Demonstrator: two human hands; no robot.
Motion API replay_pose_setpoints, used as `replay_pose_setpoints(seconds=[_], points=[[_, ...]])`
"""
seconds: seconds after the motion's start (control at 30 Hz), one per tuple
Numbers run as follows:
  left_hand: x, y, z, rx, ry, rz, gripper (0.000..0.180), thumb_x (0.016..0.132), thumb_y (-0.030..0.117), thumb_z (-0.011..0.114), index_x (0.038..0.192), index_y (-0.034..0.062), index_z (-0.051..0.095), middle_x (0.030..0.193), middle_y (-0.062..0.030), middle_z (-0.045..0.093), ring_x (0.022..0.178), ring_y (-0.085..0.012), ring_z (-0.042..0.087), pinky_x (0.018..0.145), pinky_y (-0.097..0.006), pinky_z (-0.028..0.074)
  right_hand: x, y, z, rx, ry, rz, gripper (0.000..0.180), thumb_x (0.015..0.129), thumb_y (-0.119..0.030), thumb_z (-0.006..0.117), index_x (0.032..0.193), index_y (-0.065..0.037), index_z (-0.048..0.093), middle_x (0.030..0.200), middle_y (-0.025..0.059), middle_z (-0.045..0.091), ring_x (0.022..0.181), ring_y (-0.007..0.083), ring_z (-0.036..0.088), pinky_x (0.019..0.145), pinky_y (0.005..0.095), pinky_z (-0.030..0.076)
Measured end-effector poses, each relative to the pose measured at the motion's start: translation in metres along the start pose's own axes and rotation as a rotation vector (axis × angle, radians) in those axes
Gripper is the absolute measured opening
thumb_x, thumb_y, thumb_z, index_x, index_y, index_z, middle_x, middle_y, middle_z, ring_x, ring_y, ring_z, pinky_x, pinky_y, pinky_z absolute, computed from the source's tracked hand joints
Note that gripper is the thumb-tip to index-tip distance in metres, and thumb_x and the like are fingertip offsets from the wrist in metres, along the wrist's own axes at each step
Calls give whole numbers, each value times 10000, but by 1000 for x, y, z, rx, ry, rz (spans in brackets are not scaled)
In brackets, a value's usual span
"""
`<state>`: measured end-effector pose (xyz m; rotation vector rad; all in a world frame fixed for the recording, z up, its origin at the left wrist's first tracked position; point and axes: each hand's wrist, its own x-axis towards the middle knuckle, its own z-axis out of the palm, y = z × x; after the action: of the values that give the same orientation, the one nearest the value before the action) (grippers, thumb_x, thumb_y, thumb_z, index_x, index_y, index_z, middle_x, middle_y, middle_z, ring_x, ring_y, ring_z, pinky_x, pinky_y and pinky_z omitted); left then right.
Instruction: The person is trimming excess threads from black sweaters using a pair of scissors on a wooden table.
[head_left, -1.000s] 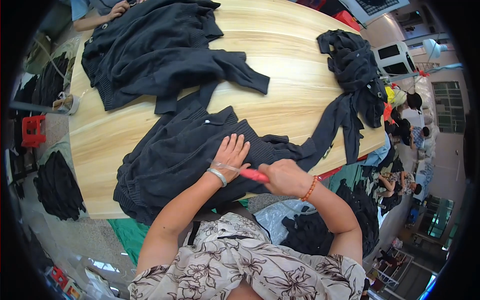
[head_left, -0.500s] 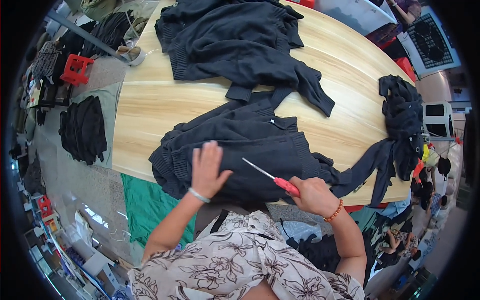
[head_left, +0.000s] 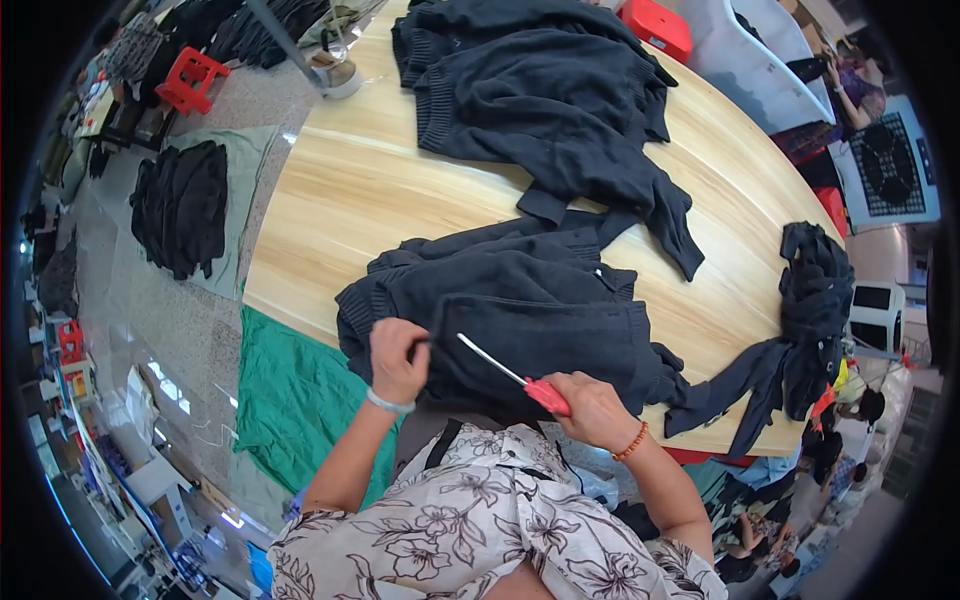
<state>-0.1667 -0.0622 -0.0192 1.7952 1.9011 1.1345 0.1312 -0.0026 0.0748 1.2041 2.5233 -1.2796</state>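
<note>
Two hands at the near edge of the wooden surface. Left hand bent at the wrist, fingers curled shut, pinching a fold of the dark garment lying there. Right hand just beside, fingers wrapped tight round the red handle of a screwdriver, shaft slanting up-left over the cloth. More dark garments heaped farther back.

The right hand wraps the red plastic handle of the slim metal tool, so most of the grip is hidden. The left hand bunches the dark knitted garment; its fingertips are buried in cloth. At the far right, seated people are too small to make out.
</note>
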Motion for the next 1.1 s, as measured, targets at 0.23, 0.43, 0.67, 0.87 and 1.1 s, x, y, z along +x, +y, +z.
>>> replay_pose_setpoints(seconds=[0.23, 0.43, 0.67, 0.87, 1.1], points=[[-26, 68, -9, -456, -165, -69, 237, 706, -60, 621, 916, 38, 568, 1119, -184, 550, 1054, -342, 561, 919, -387, 452, -22, 21, -2, -45, 108, 95, 267, 835, -130, 658, 1088, -84, 590, 851, 155, 608, 817, 347, 606, 720, 429, 490], [0, -47, 23, -14, 175, -523, 200, 814, 131, 707, 939, 36, 583, 1254, -211, 510, 1256, -366, 439, 1032, -456, 372, -13, 17, -5, -55, 87, 109, 374, 766, -70, 666, 1131, -88, 586, 895, 129, 637, 859, 327, 616, 763, 423, 509], [5, -17, 27, -36, 218, -187, 202, 717, 40, 713, 865, 54, 578, 940, -117, 608, 1012, -349, 566, 901, -439, 448, -36, 30, 2, -38, 93, 112, 363, 770, -76, 666, 1123, -90, 583, 891, 139, 633, 868, 327, 616, 758, 428, 506], [3, -31, 30, 22, 364, -387, 419, 719, 104, 763, 1085, 39, 570, 1072, -139, 598, 1093, -350, 526, 957, -439, 410, -57, 32, 8, -22, 109, 114, 278, 817, -93, 646, 1088, -78, 588, 863, 159, 610, 817, 354, 602, 733, 433, 488], [12, -33, 26, 121, 146, -596, 967, 617, 329, 875, 1417, 79, 394, 1081, -103, 576, 1095, -315, 485, 980, -499, 353, -74, 35, 21, -24, 111, 124, 354, 782, -67, 638, 1131, -99, 587, 913, 129, 640, 880, 320, 615, 769, 426, 504]])
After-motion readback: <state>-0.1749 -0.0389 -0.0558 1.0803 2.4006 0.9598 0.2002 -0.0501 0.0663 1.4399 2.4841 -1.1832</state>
